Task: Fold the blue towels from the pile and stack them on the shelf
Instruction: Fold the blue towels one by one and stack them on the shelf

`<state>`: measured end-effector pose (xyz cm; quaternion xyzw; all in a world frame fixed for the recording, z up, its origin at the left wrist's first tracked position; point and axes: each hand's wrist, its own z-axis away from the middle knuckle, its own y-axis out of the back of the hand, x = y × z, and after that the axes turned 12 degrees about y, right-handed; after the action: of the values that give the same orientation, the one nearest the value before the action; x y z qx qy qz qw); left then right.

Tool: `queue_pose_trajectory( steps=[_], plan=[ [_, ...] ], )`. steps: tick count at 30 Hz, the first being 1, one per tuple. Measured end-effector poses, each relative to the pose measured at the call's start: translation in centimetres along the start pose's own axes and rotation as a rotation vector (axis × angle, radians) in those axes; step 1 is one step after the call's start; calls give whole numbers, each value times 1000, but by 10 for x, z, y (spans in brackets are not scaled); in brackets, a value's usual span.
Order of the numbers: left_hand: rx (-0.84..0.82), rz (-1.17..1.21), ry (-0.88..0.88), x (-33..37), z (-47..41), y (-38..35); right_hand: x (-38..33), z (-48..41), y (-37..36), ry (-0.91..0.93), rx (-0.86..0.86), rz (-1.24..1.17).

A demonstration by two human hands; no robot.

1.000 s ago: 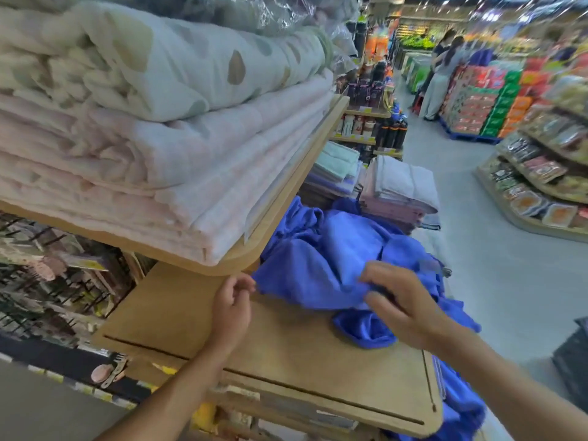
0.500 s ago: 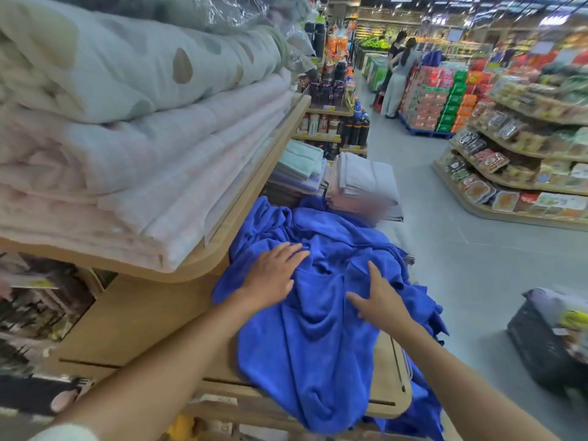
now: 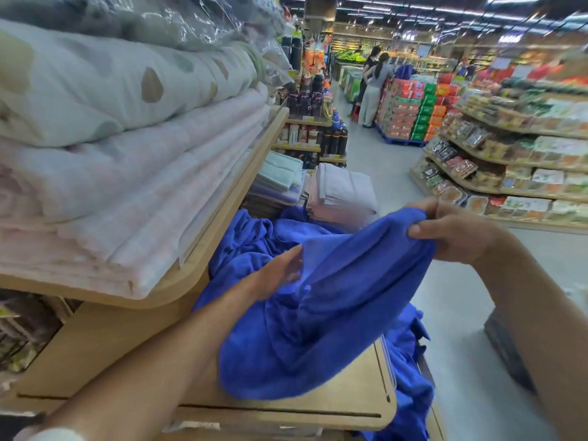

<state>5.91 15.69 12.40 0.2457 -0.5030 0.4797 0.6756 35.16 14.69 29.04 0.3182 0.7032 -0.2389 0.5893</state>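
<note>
Head view: looking down over a wooden display, lower shelf board (image 3: 343, 399) nearest.
Left hand (image 3: 280, 275): above the lower shelf board, against the left flank of the held towel; fingertips blurred and partly lost in the cloth, so grip or mere touch cannot be told.
Blue towel (image 3: 334, 300): held up over the lower shelf board, sagging in a loose bag, bottom fold down at the board's surface.
Right hand (image 3: 455, 230): above and right of the lower shelf board, thumb and curled fingers pinching the towel's top edge; well apart from the left hand.
Pile of blue towels (image 3: 254, 237): crumpled at the far end of the lower shelf board, spilling over its right edge.
Dark basket (image 3: 506, 345): on the floor right of the lower shelf board, blurred.
Upper shelf (image 3: 222, 224): above and left of the lower shelf board, overhanging it.
Pink blankets (image 3: 127, 202): folded, stacked on that upper level.
Spotted quilt (image 3: 127, 84): lying on top of the blankets.
Folded towels (image 3: 343, 192): pale stack just beyond the far end of the lower shelf board.
Bottles (image 3: 331, 138): on racks farther beyond the board.
Snack shelves (image 3: 509, 160): across the aisle, right of the board.
Two people (image 3: 372, 87): standing farthest from the board, down the aisle.
</note>
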Motion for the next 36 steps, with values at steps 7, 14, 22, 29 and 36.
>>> queue_pose_trajectory(
  steps=[7,14,22,29,36],
  plan=[
    [-57,256,56,1,26,5,-38,-77,48,13,418,323],
    [439,189,-334,46,48,18,5,-180,70,188,788,701],
    [887,-658,-110,-74,54,79,125,-138,-8,-91,236,1121],
    [1016,-569,307,-142,67,102,222,-47,-136,-109,-154,1182],
    [787,9,252,-116,75,78,249,-48,-156,-125,-107,1247]
  ],
)
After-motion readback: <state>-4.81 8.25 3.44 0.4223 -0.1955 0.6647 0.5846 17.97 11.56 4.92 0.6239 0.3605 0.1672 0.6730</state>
